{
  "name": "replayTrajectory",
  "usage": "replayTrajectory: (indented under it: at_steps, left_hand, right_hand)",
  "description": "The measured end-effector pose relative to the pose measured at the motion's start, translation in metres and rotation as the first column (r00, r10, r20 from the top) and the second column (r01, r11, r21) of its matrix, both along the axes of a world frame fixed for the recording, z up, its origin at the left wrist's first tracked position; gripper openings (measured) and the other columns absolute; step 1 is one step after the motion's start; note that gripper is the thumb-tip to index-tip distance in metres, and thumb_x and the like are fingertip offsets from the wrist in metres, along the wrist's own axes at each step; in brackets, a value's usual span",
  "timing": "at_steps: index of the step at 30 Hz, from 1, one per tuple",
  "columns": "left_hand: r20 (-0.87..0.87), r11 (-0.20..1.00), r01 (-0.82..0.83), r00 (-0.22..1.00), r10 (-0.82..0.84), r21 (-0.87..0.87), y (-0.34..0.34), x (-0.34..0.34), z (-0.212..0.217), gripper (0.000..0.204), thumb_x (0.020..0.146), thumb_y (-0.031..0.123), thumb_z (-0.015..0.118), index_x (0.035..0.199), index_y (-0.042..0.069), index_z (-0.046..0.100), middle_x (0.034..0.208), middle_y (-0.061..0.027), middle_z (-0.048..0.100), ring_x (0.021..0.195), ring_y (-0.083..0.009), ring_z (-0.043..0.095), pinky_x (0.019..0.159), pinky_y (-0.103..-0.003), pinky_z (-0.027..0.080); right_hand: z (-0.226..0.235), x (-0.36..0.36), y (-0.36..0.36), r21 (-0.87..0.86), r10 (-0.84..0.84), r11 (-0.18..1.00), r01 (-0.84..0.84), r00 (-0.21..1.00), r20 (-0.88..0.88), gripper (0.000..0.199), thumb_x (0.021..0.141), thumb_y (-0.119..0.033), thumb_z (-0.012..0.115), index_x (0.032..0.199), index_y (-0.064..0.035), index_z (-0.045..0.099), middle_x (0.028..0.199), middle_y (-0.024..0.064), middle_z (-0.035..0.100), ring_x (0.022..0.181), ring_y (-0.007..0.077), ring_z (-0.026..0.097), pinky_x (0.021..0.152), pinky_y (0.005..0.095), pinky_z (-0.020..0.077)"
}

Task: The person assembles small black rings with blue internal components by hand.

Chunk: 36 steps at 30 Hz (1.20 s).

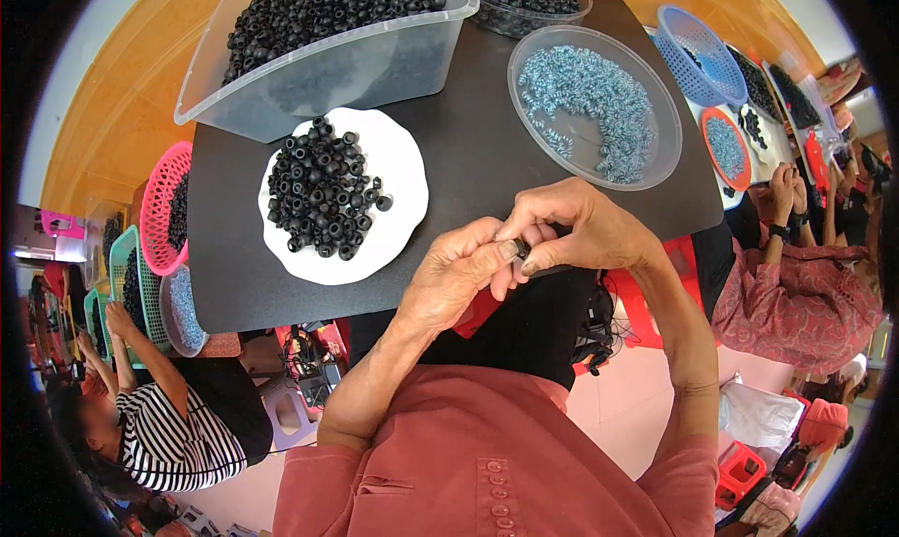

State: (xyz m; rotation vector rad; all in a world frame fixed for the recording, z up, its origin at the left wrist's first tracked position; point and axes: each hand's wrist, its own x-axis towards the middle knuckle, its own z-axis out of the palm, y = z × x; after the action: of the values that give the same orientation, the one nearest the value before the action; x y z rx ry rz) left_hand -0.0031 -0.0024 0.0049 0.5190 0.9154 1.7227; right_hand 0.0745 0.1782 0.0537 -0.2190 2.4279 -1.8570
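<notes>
Close together at the near edge of the dark table, left hand and right hand, with both pinched tight on one small black piece in the middle. A bit farther, to the left, a white plate with a pile of round black bits. Farther, to the right, a round clear tray of little blue coils. Far left, a big clear tub of black bits.
</notes>
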Motion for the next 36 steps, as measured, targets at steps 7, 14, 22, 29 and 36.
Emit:
replayTrajectory:
  at_steps: [7,14,22,29,36]
  left_hand:
    - [-0.111,0.998,0.016,0.994,-0.023,-0.067,0.003,0.001,0.005,0.022,0.096,0.018,0.047,0.087,0.000,0.055,0.073,-0.0064,0.058,0.067,-0.0091,0.053,0.065,-0.022,0.045]
    - [0.013,1.000,-0.026,1.000,0.026,0.004,0.003,0.002,0.004,0.024,0.096,0.020,0.046,0.094,-0.002,0.055,0.077,-0.0085,0.058,0.066,-0.0102,0.053,0.064,-0.022,0.045]
    - [0.014,1.000,0.015,1.000,-0.015,-0.019,0.000,0.000,0.003,0.024,0.096,0.018,0.045,0.098,-0.004,0.055,0.076,-0.0088,0.058,0.066,-0.0099,0.054,0.061,-0.021,0.044]
    - [-0.008,0.999,-0.010,1.000,0.009,-0.050,0.000,-0.002,0.003,0.028,0.098,0.020,0.042,0.101,-0.005,0.053,0.075,-0.0108,0.059,0.067,-0.0143,0.057,0.063,-0.023,0.047]
    - [0.242,0.985,-0.159,0.960,0.137,0.072,0.000,0.000,0.001,0.019,0.095,0.012,0.039,0.099,-0.003,0.050,0.065,-0.0093,0.056,0.079,-0.0228,0.056,0.077,-0.031,0.045]
  right_hand:
    - [0.002,-0.005,0.001,0.009,0.036,0.999,-0.036,0.999,0.022,0.014,0.071,-0.003,0.071,0.080,-0.0028,0.061,0.063,-0.0023,0.054,0.054,0.0040,0.042,0.049,0.0213,0.0325]
    - [-0.005,-0.006,0.002,0.144,0.004,0.990,0.007,0.997,-0.081,0.015,0.073,-0.006,0.071,0.084,-0.0024,0.062,0.064,-0.0028,0.054,0.056,0.0047,0.043,0.053,0.0220,0.0344]
    - [-0.017,-0.001,0.002,-0.124,-0.012,0.992,0.012,1.000,-0.001,0.020,0.072,-0.007,0.071,0.091,-0.0050,0.065,0.063,-0.0045,0.048,0.060,0.0081,0.045,0.061,0.0244,0.0375]
    - [0.013,-0.006,-0.011,0.287,-0.058,0.953,0.095,0.989,-0.135,0.018,0.070,-0.007,0.071,0.083,-0.0017,0.060,0.062,0.0012,0.052,0.058,0.0097,0.051,0.053,0.0258,0.0411]
    - [0.030,-0.047,0.031,0.069,-0.502,0.854,0.515,0.853,-0.144,0.016,0.075,-0.008,0.069,0.089,-0.0036,0.062,0.074,-0.0008,0.061,0.061,0.0054,0.054,0.057,0.0194,0.0434]
